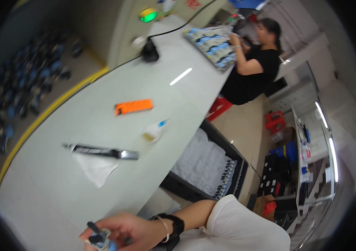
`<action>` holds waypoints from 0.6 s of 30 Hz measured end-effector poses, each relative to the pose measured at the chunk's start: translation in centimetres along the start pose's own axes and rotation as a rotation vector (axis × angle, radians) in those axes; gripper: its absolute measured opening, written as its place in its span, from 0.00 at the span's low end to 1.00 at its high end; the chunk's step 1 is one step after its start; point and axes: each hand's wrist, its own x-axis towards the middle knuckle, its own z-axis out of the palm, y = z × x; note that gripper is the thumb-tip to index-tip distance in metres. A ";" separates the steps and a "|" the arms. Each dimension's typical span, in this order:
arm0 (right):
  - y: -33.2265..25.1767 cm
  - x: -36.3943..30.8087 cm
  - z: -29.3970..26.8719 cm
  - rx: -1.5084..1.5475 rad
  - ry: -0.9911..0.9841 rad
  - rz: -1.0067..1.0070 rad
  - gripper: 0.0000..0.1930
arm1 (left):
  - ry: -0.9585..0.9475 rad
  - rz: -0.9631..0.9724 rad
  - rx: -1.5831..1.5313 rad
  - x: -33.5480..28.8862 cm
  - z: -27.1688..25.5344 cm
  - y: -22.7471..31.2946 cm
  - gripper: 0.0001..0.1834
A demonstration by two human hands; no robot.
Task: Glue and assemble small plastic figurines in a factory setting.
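My right hand [130, 229] is low in the frame, its fingers closed around a small blue-and-white part with a dark top [98, 239]. The lower frame edge cuts off some of this part, and its exact kind cannot be made out. A dark wristband and a light bracelet circle that wrist. My left hand is out of view. Beyond the right hand, a black marker pen [102, 151] lies across a white cloth [96, 168] on the pale table [60, 184]. Farther off are an orange utility knife [134, 107] and a small clear bottle with a blue-based needle tip [155, 131].
A black crate [194, 193] with white lining and a row of small parts stands beside the table's right edge. Many blue-and-dark parts [31, 79] lie beyond the yellow edging. A co-worker [253, 69] handles a tray of blue parts [205, 44] at the far end.
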 end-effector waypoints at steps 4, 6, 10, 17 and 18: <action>0.5 0.2 -0.8 -0.032 -0.071 -0.049 0.21 | -0.053 0.053 0.046 0.5 -1.4 -1.4 0.30; 0.1 0.0 -0.3 0.054 -0.026 -0.037 0.20 | -0.057 0.063 0.068 0.6 -1.7 -1.9 0.30; -0.3 -0.2 -0.5 0.035 -0.062 -0.036 0.20 | -0.091 0.021 0.013 0.2 -1.8 -2.1 0.29; 0.2 0.0 -0.8 0.017 -0.058 -0.046 0.16 | -0.012 0.063 -0.018 0.2 -0.9 -1.6 0.27; 0.3 0.1 -0.9 0.011 -0.064 -0.056 0.14 | -0.015 0.068 -0.016 0.3 -1.0 -1.5 0.27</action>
